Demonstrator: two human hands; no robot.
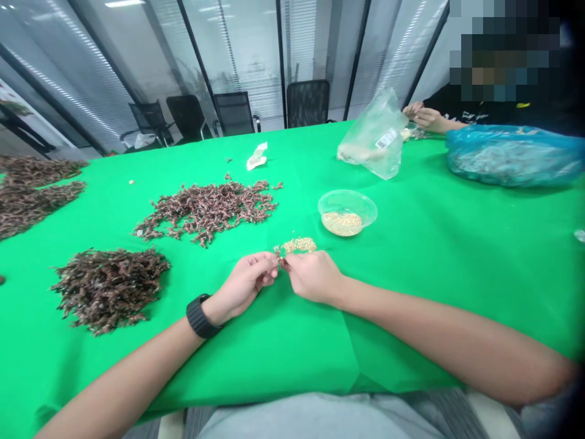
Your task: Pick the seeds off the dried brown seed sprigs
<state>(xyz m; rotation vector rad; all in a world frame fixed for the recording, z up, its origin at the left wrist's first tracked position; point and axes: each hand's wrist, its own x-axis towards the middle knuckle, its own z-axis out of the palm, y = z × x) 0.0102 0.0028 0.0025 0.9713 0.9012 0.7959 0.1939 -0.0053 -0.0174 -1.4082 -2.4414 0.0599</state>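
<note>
My left hand [244, 283], with a black band on its wrist, is closed in a pinch at the middle of the table. Close against it, my right hand [317, 275] is closed too, thumb and finger pressed together. Between the fingertips shows a small brown piece [282, 262], mostly hidden; it resembles the ones in the heaps. Just beyond my hands lies a little pile of gold beads [299, 245]. A clear round bowl [369, 210] behind it holds more of them. To the left are a loose spread of small brown pieces [214, 207] and a denser heap [112, 289].
More brown heaps [34, 201] lie at the far left. A clear plastic bag [377, 137] stands at the back, near a co-worker's hands [427, 117]. A full blue bag [516, 155] sits at right. A white scrap [257, 157] lies on the green cloth [439, 244].
</note>
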